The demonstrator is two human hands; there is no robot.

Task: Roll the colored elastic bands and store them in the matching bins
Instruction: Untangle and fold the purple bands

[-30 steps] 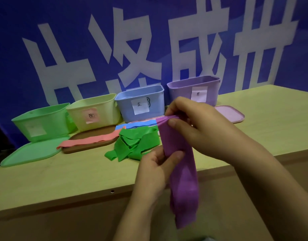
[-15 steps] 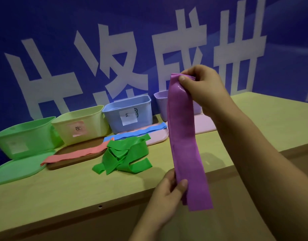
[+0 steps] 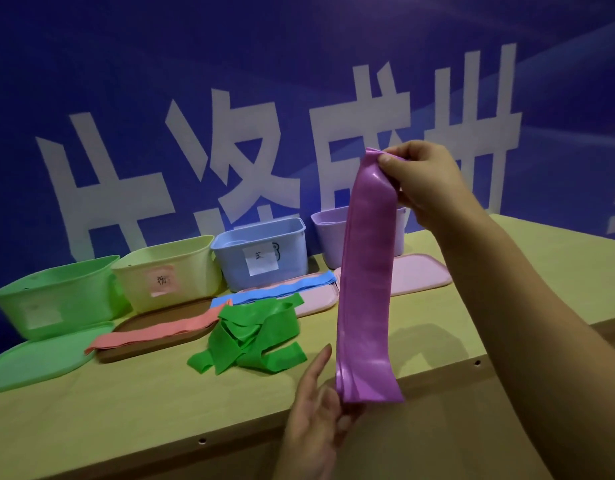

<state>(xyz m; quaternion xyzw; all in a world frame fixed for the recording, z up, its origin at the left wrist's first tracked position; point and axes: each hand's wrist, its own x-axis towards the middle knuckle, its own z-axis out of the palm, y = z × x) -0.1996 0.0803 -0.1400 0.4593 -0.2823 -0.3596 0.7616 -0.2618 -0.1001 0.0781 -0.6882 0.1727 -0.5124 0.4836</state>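
My right hand [image 3: 425, 183] pinches the top edge of the purple elastic band [image 3: 366, 282], which hangs flat above the table [image 3: 133, 403] edge. My left hand [image 3: 320, 407], fingers straight, touches its lower end. The band looks thin, glossy, limp and stretchy; best rolled from one end, kept taut. The lilac bin [image 3: 328, 233] stands behind it.

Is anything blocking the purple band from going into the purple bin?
Nothing visible does. The purple band hangs from the right hand in front of the purple bin, whose top is open.
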